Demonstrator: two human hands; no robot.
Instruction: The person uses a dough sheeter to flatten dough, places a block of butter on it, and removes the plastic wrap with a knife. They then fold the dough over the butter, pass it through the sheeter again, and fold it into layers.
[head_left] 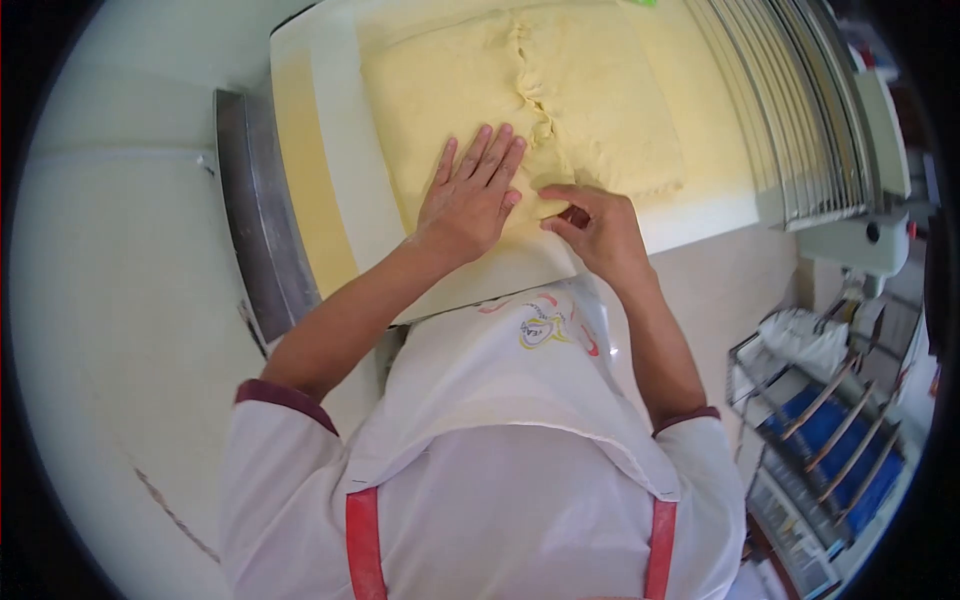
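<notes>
Two hands work on one slab of dough, which lies on the white belt of a rolling machine, filling most of the belt's width and reaching close to its near edge. Our left hand lies flat and spread on the dough's near left part, palm down, fingers straight and together, gripping nothing. Our right hand sits just beside it at the dough's near edge, fingers curled, and pinches a fold of dough between thumb and fingertips. A crooked seam runs from the far edge of the slab toward our hands, where two layers meet. The two hands are near each other, almost touching at the thumbs.

Along the belt's left edge we see a yellow strip, and beyond that a grey metal rail. At the belt's right edge stands one guard of thin metal bars. Below it, off the machine's right corner, a wire rack holds blue trays and a crumpled white bag. Our white apron covers the near end of the belt. Nothing lies between our hands and the dough.
</notes>
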